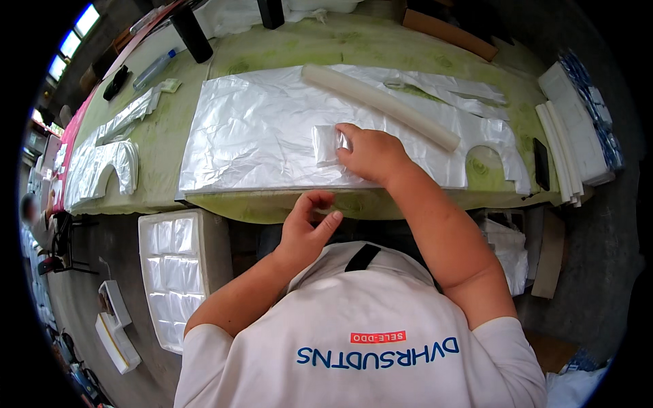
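A small folded packet of shiny white plastic sheet point(324, 145) lies on a flat stack of thin white plastic aprons point(248, 136). My right hand point(375, 154) grips the packet's right edge between thumb and fingers. Just off the table's near edge, my left hand point(306, 228) holds nothing; its fingers are curled with the thumb apart. A long translucent tube point(381, 105) rests slantwise across the stack, beyond my right hand. Cut-out armholes and straps show at the stack's right end.
On the green-patterned tablecloth point(320, 47) stand a black cylinder point(191, 34) and a lying clear bottle point(154, 70). More aprons point(102, 163) lie left. A phone point(541, 164) is at right. Below the table, a box point(219, 265) displays rows of folded white packets. A carton point(449, 34) sits far right.
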Available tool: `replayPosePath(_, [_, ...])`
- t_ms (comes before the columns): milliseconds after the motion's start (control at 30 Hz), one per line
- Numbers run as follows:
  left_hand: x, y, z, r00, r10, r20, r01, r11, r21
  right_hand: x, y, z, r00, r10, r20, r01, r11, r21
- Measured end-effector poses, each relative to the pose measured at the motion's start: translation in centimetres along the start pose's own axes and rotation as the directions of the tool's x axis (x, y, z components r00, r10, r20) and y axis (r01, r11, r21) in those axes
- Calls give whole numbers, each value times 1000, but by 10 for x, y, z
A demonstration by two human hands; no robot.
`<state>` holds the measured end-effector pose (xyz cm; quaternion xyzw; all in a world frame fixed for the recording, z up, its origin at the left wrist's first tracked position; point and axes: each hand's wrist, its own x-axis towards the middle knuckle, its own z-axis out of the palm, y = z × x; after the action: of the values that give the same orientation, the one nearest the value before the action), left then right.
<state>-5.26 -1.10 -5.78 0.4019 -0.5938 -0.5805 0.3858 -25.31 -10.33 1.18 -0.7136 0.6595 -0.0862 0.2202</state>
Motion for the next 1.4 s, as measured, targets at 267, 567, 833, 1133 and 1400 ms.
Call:
replayPosePath(267, [6, 9, 14, 849, -514, 126, 429, 531, -731, -84, -6, 24, 968, -245, -58, 250, 960, 126])
replayPosePath(567, [-16, 10, 23, 867, -495, -50, 323, 637, -700, -102, 9, 82, 991, 30, -130, 105, 433, 895])
replayPosePath(833, [-43, -8, 8, 918, -345, -197, 236, 872, -429, -106, 1, 93, 983, 70, -167, 125, 409, 904])
replayPosePath(1133, [-29, -14, 18, 819, -317, -479, -119, 722, -681, -107, -22, 109, 932, -362, 7, 128, 348, 929])
replayPosePath(1400, [-33, -13, 13, 804, -322, -500, -146, 709, -690, -97, -18, 104, 995, -85, 57, -17, 413, 911])
